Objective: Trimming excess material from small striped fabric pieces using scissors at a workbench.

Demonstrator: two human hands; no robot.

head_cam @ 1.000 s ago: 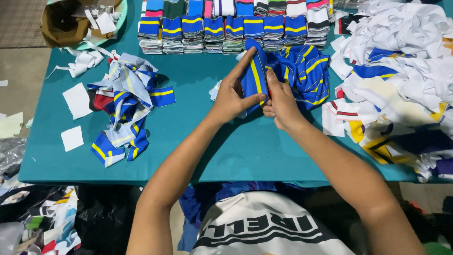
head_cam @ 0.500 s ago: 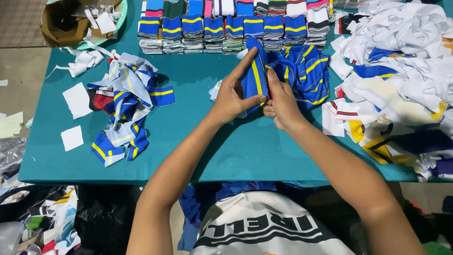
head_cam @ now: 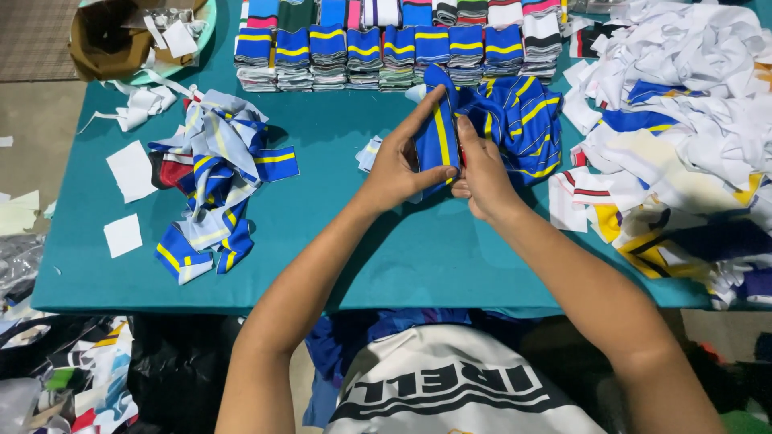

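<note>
A: Centre of frame, slightly up. Blue fabric strip with a yellow stripe (head_cam: 439, 138), held upright between both hands over the teal table (head_cam: 386, 257).

B: Fingers?

A: Left hand (head_cam: 400, 163) wraps it from the left, thumb pressed across the front, fingers extended up its edge. Right hand (head_cam: 481, 169) pinches it from the right, fingers curled onto the cloth. Both are grasping the strip.

B: What crowds it?

A: Just right and behind, touching the strip, a loose heap of blue-and-yellow striped pieces (head_cam: 519, 120). Behind that, along the top edge, a row of folded stacked pieces (head_cam: 378, 48), blue and yellow in front, mixed colours further back. Right side of frame: big pile of white, blue and yellow scraps (head_cam: 683, 120). Left of centre: a smaller tangle of striped offcuts (head_cam: 213, 181), well apart from the hands.

B: Open room?

A: Bare table below the hands down to the near edge, and between the hands and the left tangle. White paper squares (head_cam: 129, 201) near the left edge.

B: Hard to read?

A: The brown bag in a bowl (head_cam: 121, 40), upper left, is cut off by the frame. The right pile runs out of view. Clutter under the table at lower left can't be made out.
</note>
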